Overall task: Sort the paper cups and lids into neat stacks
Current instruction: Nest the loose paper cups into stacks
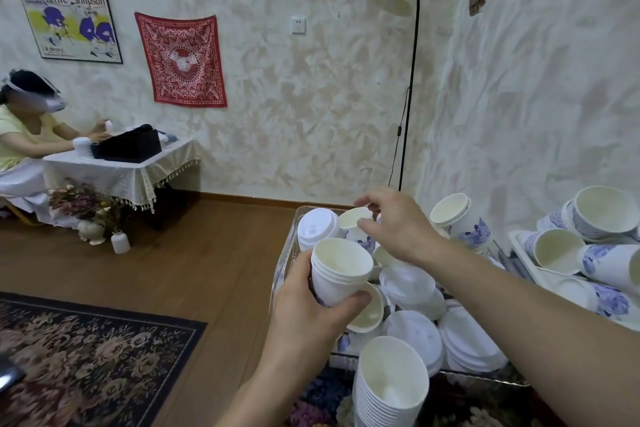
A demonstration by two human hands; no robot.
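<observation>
Gripping a short nest of cups point(337, 270) in our left hand point(304, 302), we are holding it over the clear tray point(282, 274) while our right hand point(398, 225), fingers loosely spread, is reaching for a loose cup point(353, 220). We are gathering cups; the next move, we judge, calls for pinching that rim and nesting it.

poster point(71, 26) | headline reads "La Chaîne Simpson" | smaller print at bottom illegible

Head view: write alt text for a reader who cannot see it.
A person's left hand grips a short stack of nested paper cups above a clear bin of loose cups and lids, while the right hand reaches for another cup there.
</observation>
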